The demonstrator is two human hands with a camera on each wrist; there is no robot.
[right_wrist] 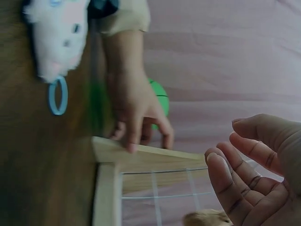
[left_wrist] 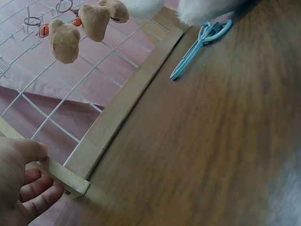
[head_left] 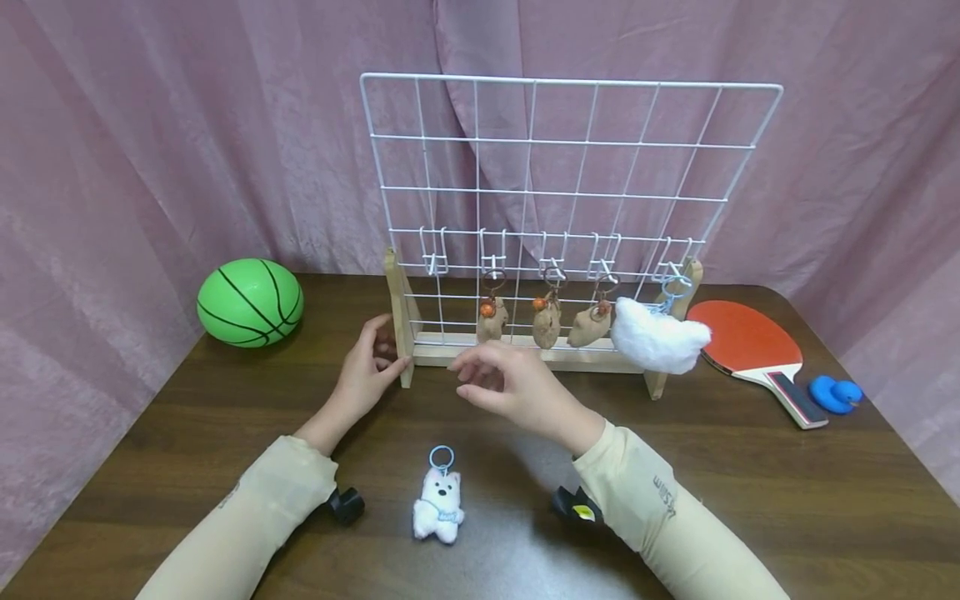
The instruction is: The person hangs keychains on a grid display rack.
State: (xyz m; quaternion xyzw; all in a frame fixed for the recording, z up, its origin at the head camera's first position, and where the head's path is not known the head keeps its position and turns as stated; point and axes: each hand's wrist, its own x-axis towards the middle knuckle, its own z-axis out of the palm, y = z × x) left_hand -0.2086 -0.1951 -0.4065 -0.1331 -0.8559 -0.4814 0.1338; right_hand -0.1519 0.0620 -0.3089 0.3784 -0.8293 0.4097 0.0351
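A white wire grid rack [head_left: 577, 194] stands on a wooden base. My left hand [head_left: 363, 367] holds its left wooden upright [head_left: 402, 321], thumb in front and fingers behind, as the left wrist view shows. My right hand [head_left: 521, 387] hovers before the base, fingers loosely bent and nothing in them. Three brown plush keychains, the left one [head_left: 491, 323], the middle one [head_left: 547, 325] and the right one [head_left: 589, 327], hang from hooks. On the rightmost hook hangs a white plush keychain [head_left: 656, 337]. A white plush dog keychain [head_left: 438, 508] with a blue ring lies on the table between my forearms.
A green ball [head_left: 251, 302] sits at the back left of the brown table [head_left: 247, 433]. To the rack's right lie a red table tennis paddle [head_left: 750, 337] and a blue rubber duck [head_left: 834, 394]. Pink curtains [head_left: 225, 125] hang behind. The leftmost hook [head_left: 435, 262] bears nothing.
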